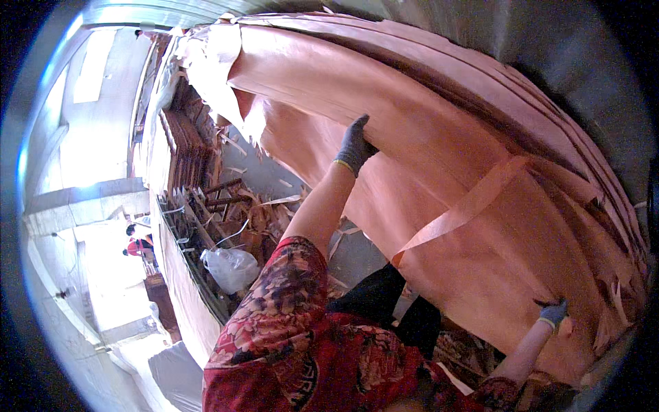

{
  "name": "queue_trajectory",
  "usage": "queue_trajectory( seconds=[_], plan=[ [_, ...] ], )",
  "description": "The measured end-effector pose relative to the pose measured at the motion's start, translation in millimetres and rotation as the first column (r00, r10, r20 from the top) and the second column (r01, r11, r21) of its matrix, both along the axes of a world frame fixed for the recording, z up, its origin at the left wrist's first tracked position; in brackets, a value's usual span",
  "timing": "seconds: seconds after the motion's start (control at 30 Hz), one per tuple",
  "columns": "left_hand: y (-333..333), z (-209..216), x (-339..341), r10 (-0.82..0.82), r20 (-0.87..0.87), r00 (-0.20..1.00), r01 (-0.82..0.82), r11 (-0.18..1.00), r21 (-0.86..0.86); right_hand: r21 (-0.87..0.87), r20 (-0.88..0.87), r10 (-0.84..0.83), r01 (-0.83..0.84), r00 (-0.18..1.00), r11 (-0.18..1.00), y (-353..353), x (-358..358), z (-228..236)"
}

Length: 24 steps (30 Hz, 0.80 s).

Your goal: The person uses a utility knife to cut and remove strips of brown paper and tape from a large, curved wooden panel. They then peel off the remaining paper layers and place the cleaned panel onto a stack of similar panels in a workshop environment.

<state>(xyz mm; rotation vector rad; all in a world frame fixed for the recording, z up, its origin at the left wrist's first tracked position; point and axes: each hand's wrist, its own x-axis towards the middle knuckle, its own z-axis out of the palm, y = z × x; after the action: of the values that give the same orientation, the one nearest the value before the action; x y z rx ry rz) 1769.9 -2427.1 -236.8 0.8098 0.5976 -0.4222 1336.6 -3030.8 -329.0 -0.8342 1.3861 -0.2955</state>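
Note:
A large, thin, orange-brown wood veneer sheet (439, 151) spreads in front of me, bowed and partly folded over. My left hand (355, 145), in a dark grey glove with a yellowish cuff edge, is closed on the sheet's edge near its middle. Some of its fingers are hidden behind the veneer. Farther right and lower, my right hand (553, 313), in a blue-grey glove, closes on the sheet beside a small dark tear. A narrow loose veneer strip (460, 216) lies slanting across the surface between my hands.
More layered veneer sheets (473, 58) are stacked behind. On the left stand a stack of brown sheets (184, 147), a heap of broken veneer scraps (264, 223) and a white plastic bag (230, 269). Scraps litter the grey floor (274, 172). A distant person (139, 245) wears red.

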Motion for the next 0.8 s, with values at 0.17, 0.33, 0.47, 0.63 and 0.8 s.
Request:
queue_trajectory(
  seconds=[0.17, 0.33, 0.47, 0.63, 0.8],
  plan=[
    [40.3, -17.7, -13.2, 0.035, 0.144, 0.989, -0.068, 0.97, 0.234, -0.005, -0.022, -0.05, 0.05, 0.998, 0.999, 4.4, -18.7, 7.0],
    [55.4, -3.6, -50.6, 0.21, 0.222, 0.952, -0.261, 0.936, 0.235, -0.023, 0.042, -0.118, 0.119, 0.992, 0.993, 13.4, -8.5, 46.9],
    [39.9, 50.2, -48.7, 0.235, 0.3, 0.925, -0.319, 0.907, 0.273, -0.06, 0.094, -0.154, 0.16, 0.984, 0.985, 9.2, -18.0, 79.7],
    [12.4, 130.6, -18.5, -0.096, 0.44, 0.893, -0.178, 0.822, 0.541, -0.368, -0.09, 0.165, -0.187, 0.982, 0.911, -29.3, -36.9, 91.1],
    [-32.0, 158.7, 44.2, -0.364, 0.294, 0.884, 0.004, 0.634, 0.774, -0.353, -0.156, 0.452, -0.477, 0.878, 0.805, -112.7, -4.5, 90.1]
  ],
)
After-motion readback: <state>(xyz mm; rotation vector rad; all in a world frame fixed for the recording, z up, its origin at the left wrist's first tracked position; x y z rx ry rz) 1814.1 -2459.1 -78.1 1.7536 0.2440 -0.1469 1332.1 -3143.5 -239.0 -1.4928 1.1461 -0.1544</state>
